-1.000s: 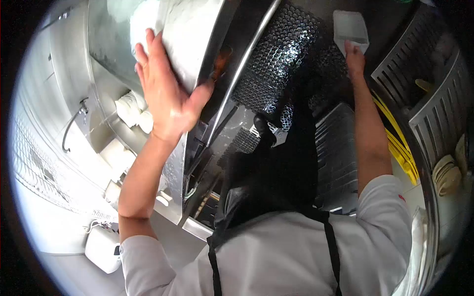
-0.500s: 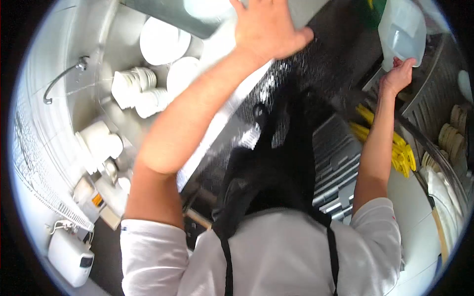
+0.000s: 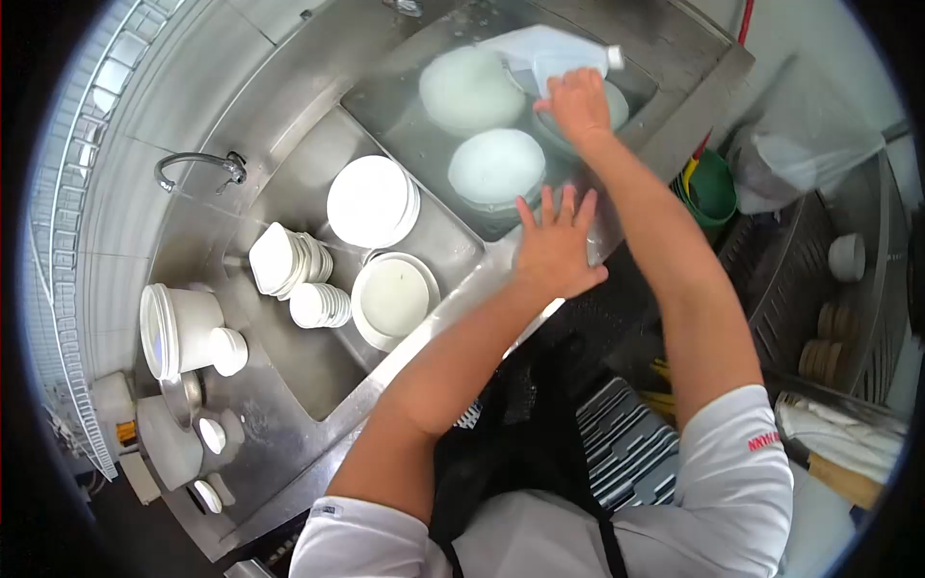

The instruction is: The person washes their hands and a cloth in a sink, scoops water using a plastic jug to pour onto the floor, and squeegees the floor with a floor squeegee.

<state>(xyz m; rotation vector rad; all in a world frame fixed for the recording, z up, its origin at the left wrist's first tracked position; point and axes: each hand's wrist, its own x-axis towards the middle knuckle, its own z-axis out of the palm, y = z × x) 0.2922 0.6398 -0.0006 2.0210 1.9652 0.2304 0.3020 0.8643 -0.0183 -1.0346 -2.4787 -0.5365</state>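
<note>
The right hand [image 3: 578, 106] of the person holds a plastic scoop [image 3: 540, 46], which is whitish and half transparent, with a white cap [image 3: 616, 58] at one end. The fingers are bent around the scoop close to this capped end, so the grip is narrow, although the underside of the grip is hidden. The scoop is at the far side of the water basin [image 3: 381, 108], over the round white dishes; I cannot tell whether its lower edge is in the water. The left hand [image 3: 554, 249] holds nothing: its fingers are spread wide and it lies over the front rim of the sink, palm down, near the closest dish. In the water there are a dish [image 3: 472, 90] at the back, another dish [image 3: 497, 166] nearer to the front, and a third dish [image 3: 617, 108] partly covered by the right hand. In the neighbouring compartment there stand a stack of round plates [image 3: 369, 200], a second round plate pile [image 3: 393, 297], a row of angular dishes [image 3: 275, 258] and a row of small bowls [image 3: 313, 305]. A curved tap [image 3: 200, 158] is on the back wall side, and a white bucket [image 3: 198, 332] lies on its side on the counter.
</note>
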